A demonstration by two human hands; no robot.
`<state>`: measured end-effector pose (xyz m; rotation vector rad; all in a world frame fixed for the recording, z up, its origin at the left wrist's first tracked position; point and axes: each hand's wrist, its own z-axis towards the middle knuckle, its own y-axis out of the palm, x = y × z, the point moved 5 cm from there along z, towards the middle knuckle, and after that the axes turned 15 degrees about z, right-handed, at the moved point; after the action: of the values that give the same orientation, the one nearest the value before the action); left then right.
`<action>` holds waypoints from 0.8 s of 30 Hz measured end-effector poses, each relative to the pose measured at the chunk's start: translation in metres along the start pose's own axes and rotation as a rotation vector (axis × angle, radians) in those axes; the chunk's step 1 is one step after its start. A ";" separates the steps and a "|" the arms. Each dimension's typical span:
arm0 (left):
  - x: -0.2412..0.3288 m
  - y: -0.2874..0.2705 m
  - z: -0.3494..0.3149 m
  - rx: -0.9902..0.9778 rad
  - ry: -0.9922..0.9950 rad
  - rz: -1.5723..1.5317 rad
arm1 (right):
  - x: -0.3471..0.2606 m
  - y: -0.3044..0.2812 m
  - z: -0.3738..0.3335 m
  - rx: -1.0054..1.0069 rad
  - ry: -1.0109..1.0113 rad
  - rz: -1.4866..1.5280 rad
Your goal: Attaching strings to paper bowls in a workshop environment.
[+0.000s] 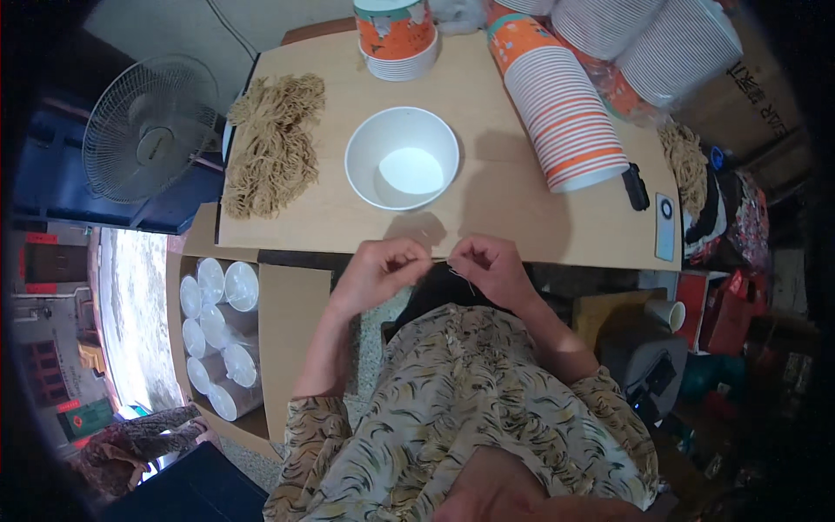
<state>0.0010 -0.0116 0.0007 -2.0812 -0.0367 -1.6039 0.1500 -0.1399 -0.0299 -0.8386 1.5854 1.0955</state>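
Just off the table's front edge, my left hand [384, 271] and my right hand [495, 270] are close together with fingertips pinched. Between them runs a thin pale strand [440, 259], held at both ends. A fine loose end seems to dangle below my right fingers; its material is too small to tell. Beyond my hands a white paper bucket [358, 165] stands upright with its mouth up and nothing visible inside. To its left lies a heap of tan, stringy, crinkled bundles [274, 148].
A long nested stack of paper buckets [565, 109] lies at the right, near a black object [636, 187] and a white-and-blue item [665, 226]. An orange stack [397, 39] stands at the back. Left are a fan [152, 130] and a carton [296, 300] of clear-wrapped round stacks.
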 end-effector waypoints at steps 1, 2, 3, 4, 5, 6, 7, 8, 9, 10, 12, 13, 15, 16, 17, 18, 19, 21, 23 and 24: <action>-0.004 0.000 0.002 0.003 -0.007 -0.090 | -0.002 -0.003 0.001 0.007 0.009 0.000; -0.007 0.001 0.003 0.008 -0.016 -0.179 | -0.003 -0.003 0.002 -0.016 0.021 0.038; -0.007 0.000 0.005 -0.012 -0.095 -0.203 | -0.003 -0.004 0.004 -0.039 0.029 0.077; -0.007 0.001 0.008 -0.016 -0.099 -0.206 | -0.001 -0.007 0.004 -0.036 0.034 0.078; -0.010 0.002 0.010 -0.015 -0.154 -0.205 | 0.003 -0.010 0.004 -0.036 0.076 0.097; -0.013 0.002 0.011 -0.012 -0.210 -0.201 | 0.006 -0.011 0.005 -0.039 0.115 0.117; -0.014 0.002 0.011 -0.012 -0.214 -0.199 | 0.006 -0.011 0.008 -0.040 0.117 0.121; -0.017 0.001 0.011 0.011 -0.220 -0.175 | 0.006 -0.008 0.010 -0.058 0.154 0.165; -0.020 0.002 0.012 0.032 -0.226 -0.153 | 0.006 -0.006 0.011 -0.074 0.193 0.208; -0.021 0.005 0.012 0.032 -0.230 -0.153 | 0.004 -0.001 0.012 -0.074 0.196 0.211; -0.015 0.007 0.013 0.096 -0.083 -0.167 | -0.002 0.009 0.016 -0.078 0.121 0.269; -0.014 0.008 0.012 0.100 -0.087 -0.168 | 0.003 0.008 0.017 -0.082 0.124 0.270; -0.009 0.002 0.011 0.217 -0.059 0.071 | 0.010 0.005 0.021 -0.112 0.016 0.177; -0.007 0.001 0.010 0.219 -0.062 0.068 | 0.011 0.004 0.022 -0.115 0.020 0.176; 0.002 -0.003 0.009 0.245 -0.006 0.142 | 0.012 0.002 0.023 -0.096 0.035 0.172; 0.009 -0.005 0.008 0.269 0.050 0.215 | 0.012 0.001 0.024 -0.075 0.051 0.167; 0.011 -0.006 0.008 0.270 0.047 0.211 | 0.014 0.001 0.025 -0.076 0.056 0.165; 0.015 -0.009 0.007 0.286 0.065 0.300 | 0.015 0.000 0.029 -0.034 0.063 0.094; 0.012 -0.011 0.007 0.315 0.084 0.297 | 0.015 0.002 0.031 -0.016 0.052 0.110; 0.011 -0.013 0.008 0.342 0.106 0.297 | 0.014 0.003 0.033 0.005 0.036 0.128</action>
<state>0.0070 -0.0002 0.0140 -1.6535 0.0315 -1.4122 0.1550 -0.1081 -0.0458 -0.7658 1.6904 1.1724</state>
